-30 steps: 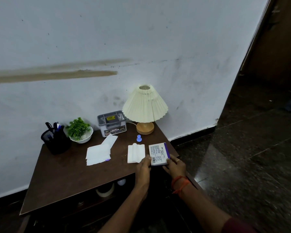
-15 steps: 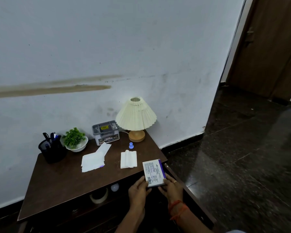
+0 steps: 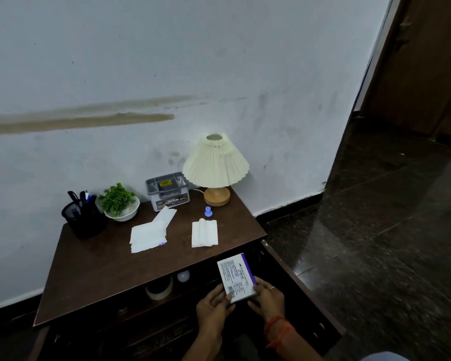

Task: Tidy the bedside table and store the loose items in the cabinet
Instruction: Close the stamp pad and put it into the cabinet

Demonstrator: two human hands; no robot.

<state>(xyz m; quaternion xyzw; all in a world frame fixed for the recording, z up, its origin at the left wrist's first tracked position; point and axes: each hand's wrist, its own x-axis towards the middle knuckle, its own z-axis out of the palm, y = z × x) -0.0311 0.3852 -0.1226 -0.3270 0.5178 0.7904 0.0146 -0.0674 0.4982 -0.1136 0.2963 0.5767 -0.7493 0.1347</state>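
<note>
Purple-edged white box [image 3: 236,277] over the open drawer [image 3: 296,281], near right of the bedside table [image 3: 94,269]. My left hand [image 3: 212,307] and right hand [image 3: 267,295] each grasp its near end. Folded tissue [image 3: 204,233] lies on the tabletop.

There are one lamp [image 3: 215,162], one plant [image 3: 117,199], one pen cup [image 3: 85,220], one grey caddy [image 3: 167,198], one blue cap [image 3: 207,211], one paper pile [image 3: 147,237], one folded tissue [image 3: 204,233], one box [image 3: 235,277], one tape roll [image 3: 159,291] and one bulb [image 3: 183,276].
</note>
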